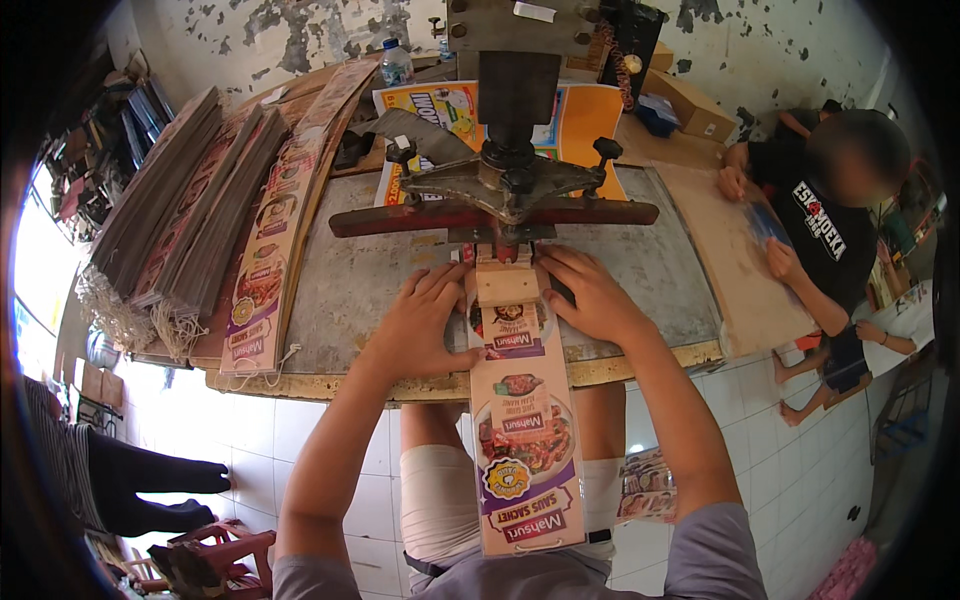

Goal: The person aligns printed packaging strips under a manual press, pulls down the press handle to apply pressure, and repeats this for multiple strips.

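Note:
A long printed cardboard hanging strip (525,440), pink with purple bands and food pictures, runs from my lap up over the table edge and under a press. My left hand (425,315) lies beside its left edge, fingers stretched forward and thumb touching the card. On the other side, my right hand (590,298) rests flat by the right edge, fingertips close to the press head. A small wooden block (507,284) sits on the strip between my hands. Above it is the metal press (510,185) with its red-brown crossbar. The strip's far end is hidden under the press.
Bundled stacks of strips (200,200) with white strings stand on the left, beside a loose printed strip (268,250). Behind are a water bottle (396,62) and orange printed sheets (590,115). A person in black (815,205) sits at right near a cardboard box (690,103).

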### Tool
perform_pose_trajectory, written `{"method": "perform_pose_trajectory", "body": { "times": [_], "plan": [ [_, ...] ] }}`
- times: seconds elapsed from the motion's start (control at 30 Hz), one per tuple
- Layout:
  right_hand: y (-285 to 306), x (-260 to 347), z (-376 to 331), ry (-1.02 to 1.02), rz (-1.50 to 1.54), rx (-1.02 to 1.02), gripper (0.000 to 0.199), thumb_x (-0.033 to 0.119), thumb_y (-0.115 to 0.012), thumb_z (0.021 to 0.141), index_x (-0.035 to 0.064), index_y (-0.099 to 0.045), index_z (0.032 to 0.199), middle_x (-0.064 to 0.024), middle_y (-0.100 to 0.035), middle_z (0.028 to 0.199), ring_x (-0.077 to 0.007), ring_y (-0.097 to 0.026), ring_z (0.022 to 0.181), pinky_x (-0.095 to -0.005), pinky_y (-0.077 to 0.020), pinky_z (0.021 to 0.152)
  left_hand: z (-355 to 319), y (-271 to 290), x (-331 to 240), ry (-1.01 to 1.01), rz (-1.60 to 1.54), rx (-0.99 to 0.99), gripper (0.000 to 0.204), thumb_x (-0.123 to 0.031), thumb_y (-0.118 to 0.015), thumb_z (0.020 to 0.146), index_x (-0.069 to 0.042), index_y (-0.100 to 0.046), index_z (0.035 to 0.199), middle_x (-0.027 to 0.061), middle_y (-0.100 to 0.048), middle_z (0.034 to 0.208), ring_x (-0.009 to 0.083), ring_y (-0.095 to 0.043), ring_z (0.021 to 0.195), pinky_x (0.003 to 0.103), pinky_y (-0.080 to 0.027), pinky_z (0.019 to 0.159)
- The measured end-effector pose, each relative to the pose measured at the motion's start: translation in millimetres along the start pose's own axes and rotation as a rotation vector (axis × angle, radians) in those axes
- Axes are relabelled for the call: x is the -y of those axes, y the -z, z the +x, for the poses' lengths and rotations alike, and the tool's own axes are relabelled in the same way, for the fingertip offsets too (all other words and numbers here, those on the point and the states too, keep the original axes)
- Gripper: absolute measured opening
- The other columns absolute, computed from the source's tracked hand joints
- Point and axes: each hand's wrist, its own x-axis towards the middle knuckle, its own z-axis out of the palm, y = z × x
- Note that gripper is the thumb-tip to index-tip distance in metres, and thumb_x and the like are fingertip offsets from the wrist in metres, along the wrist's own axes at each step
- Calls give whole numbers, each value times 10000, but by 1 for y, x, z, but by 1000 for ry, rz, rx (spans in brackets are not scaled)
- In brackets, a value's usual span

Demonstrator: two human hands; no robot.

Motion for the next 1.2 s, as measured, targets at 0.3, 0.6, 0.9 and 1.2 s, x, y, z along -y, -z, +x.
{"method": "perform_pose_trajectory", "body": {
  "times": [0.3, 0.6, 0.9, 1.2],
  "plan": [
    [-4, -4, -1, -5, -20, 6, 539, 183, -710, 986, -12, -638, 1483, -190, -554, 1626, -395, -495, 1517, -491, -397, 1275, -1, -4, 3, 14, 15, 16, 915, -533, -830, 779, 77, -542, 1396, 282, -451, 1693, 443, -388, 1595, 572, -270, 1330],
    [-4, -5, -3, -9, -31, -1, 544, 242, -692, 1009, -6, -643, 1491, -187, -559, 1629, -372, -503, 1519, -496, -401, 1276, 0, -8, 2, 24, -41, -17, 721, -503, -863, 761, -13, -559, 1193, 258, -457, 1705, 446, -409, 1586, 580, -302, 1303],
    [-9, -5, -5, -36, -14, -47, 530, 232, -709, 1012, -6, -645, 1481, -180, -594, 1590, -387, -534, 1486, -493, -433, 1252, -5, -7, 6, -3, -42, -38, 633, -490, -863, 802, -31, -557, 1113, 255, -448, 1710, 465, -403, 1575, 562, -324, 1288],
    [-10, 77, -23, -235, 458, -216, 419, 105, -773, 995, 39, -620, 1380, -197, -636, 1507, -408, -627, 1376, -463, -502, 1149, -38, -5, -43, 90, -308, -92, 989, -217, -826, 834, -29, -397, 1705, 148, -689, 1264, 392, -561, 1454, 524, -402, 1238]
  ]
}}
